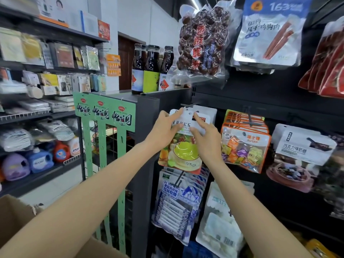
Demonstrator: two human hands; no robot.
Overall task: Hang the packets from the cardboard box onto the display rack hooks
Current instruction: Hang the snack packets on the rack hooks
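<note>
Both hands raised to the rack: left hand [166, 125] and right hand [205, 135] pinching a fruit-candy packet [183, 144] by its top, aligning its hole with the hook [188, 105].

orange candy packets [245, 144] crowding right, blue packets [176, 205] below, grey post [147, 131] left

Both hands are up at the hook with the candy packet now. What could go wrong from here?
The packet may miss the hook: its punched hole sits just below the hook's tip, partly flanked by the fingers of the right hand. Packets already hanging behind could be pushed askew. The left hand holds only the top edge, so the packet might slip.
</note>
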